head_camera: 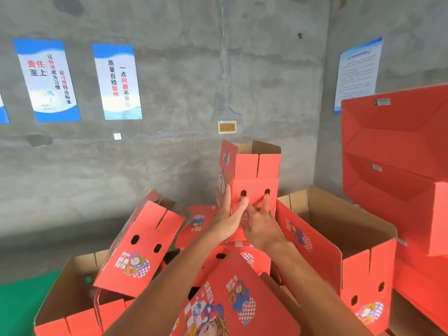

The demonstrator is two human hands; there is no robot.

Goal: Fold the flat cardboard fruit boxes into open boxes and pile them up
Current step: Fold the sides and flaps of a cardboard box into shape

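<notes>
Head-height view, forward and slightly down, close over boxes [252, 187]

We see a red printed fruit box [252, 185] standing on end atop the pile, flaps up and open. Around it more folded red boxes [344, 241] lie tilted, brown insides showing.

Both bare forearms reach forward and up from the bottom edge, converging at the middle. The left hand [230, 218] is raised with palm turned rightward, fingers straight and together, thumb stretched out toward the other hand. The right hand [260, 223] shows its back, index finger straight and pointing up, the other fingers loosely bent. The two hands touch near the thumbs
</notes>
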